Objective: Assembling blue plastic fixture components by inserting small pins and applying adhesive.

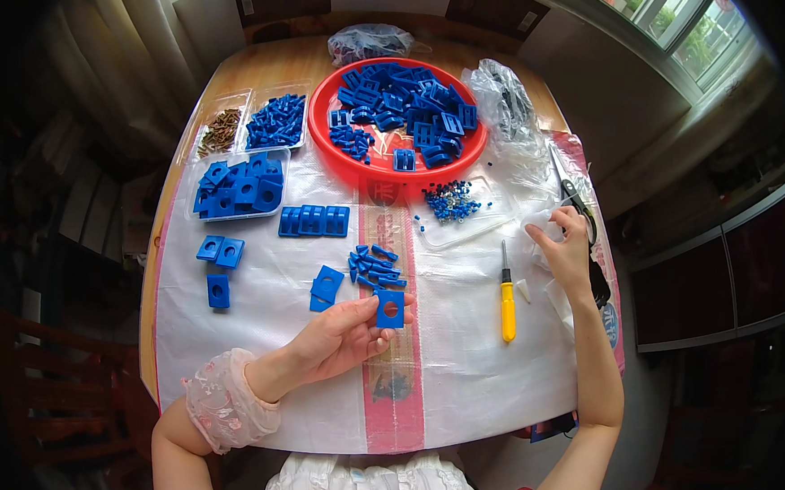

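Note:
Between the thumb and fingers of my left hand (337, 340) is a blue square plate (390, 322) with a round hole, held upright. Small blue wedge-shaped pieces (375, 266) lie loose just beyond it. Two more blue square plates (326, 281) overlap on the cloth to its left. At the right, my right hand (567, 251) curls its thumb and fingers at a whitish translucent plastic bag (535, 225); what they grip is unclear. A yellow-handled screwdriver (508, 313) lies between the hands, beside a small white cone-shaped tip (523, 291).
A red basin (317, 133) of blue parts stands at the back. Left are clear trays with screws (220, 133), blue pieces (277, 121) and square plates (239, 189). Joined blue blocks (314, 221) sit centrally. A shallow tray (493, 217) bears tiny parts; scissors (578, 201) lie far right.

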### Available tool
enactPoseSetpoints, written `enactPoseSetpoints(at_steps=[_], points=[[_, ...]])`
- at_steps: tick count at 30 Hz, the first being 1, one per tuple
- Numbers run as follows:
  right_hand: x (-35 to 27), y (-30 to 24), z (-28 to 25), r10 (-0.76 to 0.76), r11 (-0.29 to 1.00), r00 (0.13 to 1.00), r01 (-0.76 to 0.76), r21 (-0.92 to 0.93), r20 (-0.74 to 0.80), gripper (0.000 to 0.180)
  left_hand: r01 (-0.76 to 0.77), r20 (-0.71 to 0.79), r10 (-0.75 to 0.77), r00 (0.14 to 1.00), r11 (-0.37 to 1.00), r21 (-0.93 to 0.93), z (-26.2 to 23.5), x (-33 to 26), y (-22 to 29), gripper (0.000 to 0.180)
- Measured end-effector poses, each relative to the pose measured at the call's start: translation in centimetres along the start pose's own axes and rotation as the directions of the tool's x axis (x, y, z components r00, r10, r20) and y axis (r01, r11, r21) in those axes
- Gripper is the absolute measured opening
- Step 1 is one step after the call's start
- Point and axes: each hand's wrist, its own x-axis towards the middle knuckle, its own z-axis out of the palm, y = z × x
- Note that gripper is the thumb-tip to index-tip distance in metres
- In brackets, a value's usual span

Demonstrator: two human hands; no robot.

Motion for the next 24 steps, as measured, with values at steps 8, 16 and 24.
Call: enactPoseSetpoints(at_steps=[8, 16, 24], points=[[-2.4, -8.9, -1.6, -0.029, 0.702, 0.961, -0.175, 0.691, 0.274, 0.017, -0.071, 0.036, 0.073, 0.997, 0.996, -0.044, -0.7, 0.0, 0.1, 0.046], [-6.5, -9.6, 1.4, -0.098, 0.588, 0.911, -0.273, 0.762, 0.401, 0.018, -0.222, 0.003, 0.222, 0.975, 0.974, -0.056, -0.5, 0.1, 0.2, 0.048], [-6.8, -8.4, 2.2, -0.018, 0.349, 0.915, -0.371, 0.860, 0.402, 0.022, -0.263, 0.006, 0.265, 0.964, 0.960, -0.101, -0.7, 0.0, 0.2, 0.049]])
